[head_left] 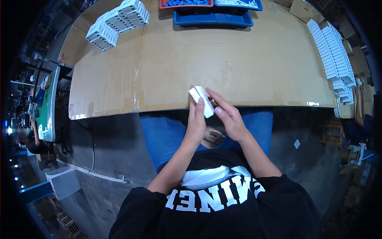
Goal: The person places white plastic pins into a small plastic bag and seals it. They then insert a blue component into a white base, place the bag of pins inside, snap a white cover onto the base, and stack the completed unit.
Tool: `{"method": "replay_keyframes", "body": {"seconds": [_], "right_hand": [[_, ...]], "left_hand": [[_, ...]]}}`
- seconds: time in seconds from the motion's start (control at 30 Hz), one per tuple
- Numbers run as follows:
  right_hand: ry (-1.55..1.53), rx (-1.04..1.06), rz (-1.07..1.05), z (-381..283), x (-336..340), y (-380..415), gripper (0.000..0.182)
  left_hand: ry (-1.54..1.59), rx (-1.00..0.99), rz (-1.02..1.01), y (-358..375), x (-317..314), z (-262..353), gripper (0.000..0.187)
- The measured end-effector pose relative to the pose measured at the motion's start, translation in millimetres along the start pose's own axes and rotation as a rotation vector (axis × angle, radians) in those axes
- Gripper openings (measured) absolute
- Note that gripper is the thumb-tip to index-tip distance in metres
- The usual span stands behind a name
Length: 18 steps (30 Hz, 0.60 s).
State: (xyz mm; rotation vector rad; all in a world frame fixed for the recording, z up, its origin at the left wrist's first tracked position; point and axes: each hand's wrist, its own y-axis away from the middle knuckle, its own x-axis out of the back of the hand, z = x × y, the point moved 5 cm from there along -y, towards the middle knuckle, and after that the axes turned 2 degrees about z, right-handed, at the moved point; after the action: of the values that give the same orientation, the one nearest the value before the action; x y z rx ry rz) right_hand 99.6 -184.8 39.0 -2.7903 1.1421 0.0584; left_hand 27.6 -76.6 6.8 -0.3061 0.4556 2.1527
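Observation:
A small white plastic piece is held up just beyond the table's front edge, above the lap. My left hand is closed on it from the left, with the thumb across its face. On the other side, my right hand has its fingers apart, with the fingertips close to the piece's right side. Whether those fingertips touch it cannot be made out.
Cardboard covers the table. Stacked white parts stand at the back left and far right. At the back are a red tray of blue pieces, a tray of white pieces and a blue tray.

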Motion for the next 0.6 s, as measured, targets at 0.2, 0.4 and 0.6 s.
{"method": "replay_keyframes", "body": {"seconds": [0.2, 0.4, 0.6], "right_hand": [[0.393, 0.158, -0.103, 6.4, -10.9, 1.6, 0.054], [0.619, 0.411, -0.051, 7.0, -12.4, 2.4, 0.052], [0.702, 0.481, -0.006, 13.9, -12.3, 4.9, 0.049]], "left_hand": [[0.052, 0.133, 0.007, -4.0, 13.3, -10.6, 0.061], [-0.078, 0.101, 0.034, -2.9, 8.5, -4.0, 0.062], [-0.154, 0.063, 0.037, -0.1, 3.2, 0.6, 0.062]]}}
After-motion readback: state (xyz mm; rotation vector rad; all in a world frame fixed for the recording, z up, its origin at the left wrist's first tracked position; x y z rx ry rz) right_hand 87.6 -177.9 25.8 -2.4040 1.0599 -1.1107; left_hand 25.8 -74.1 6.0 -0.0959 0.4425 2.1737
